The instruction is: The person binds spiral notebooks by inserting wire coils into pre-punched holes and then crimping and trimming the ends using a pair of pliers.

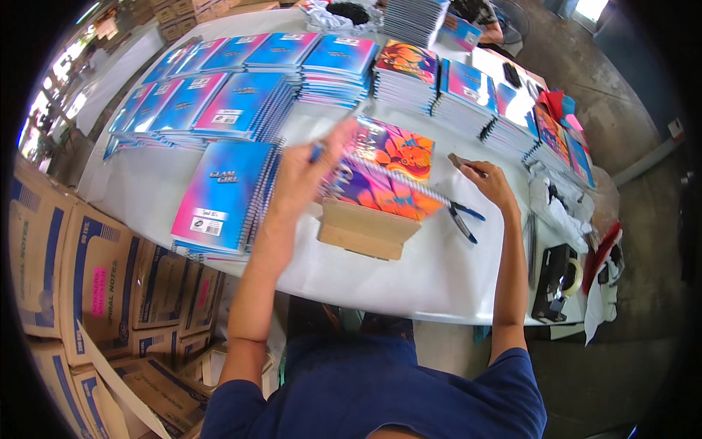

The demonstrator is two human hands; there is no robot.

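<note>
Your dark blue shirt (380,388) fills the lower edge, both forearms reaching up over the white table (409,278).

Your left hand (311,172) is raised and blurred, fingers stretched out; something small and blue shows at its fingertips, though you cannot tell what it is or whether the hand grips it. Just right of that hand lies a spiral notebook (384,172) with an orange and purple cover, its near edge resting on a brown cardboard piece (362,230). Your right hand (486,183) pinches a small brownish object beyond the notebook's right edge. Blue-handled pliers (462,218) lie on the table beside that wrist. Stacks of blue and pink notebooks (227,190) sit left; cardboard boxes (95,278) stand below the table edge.
</note>
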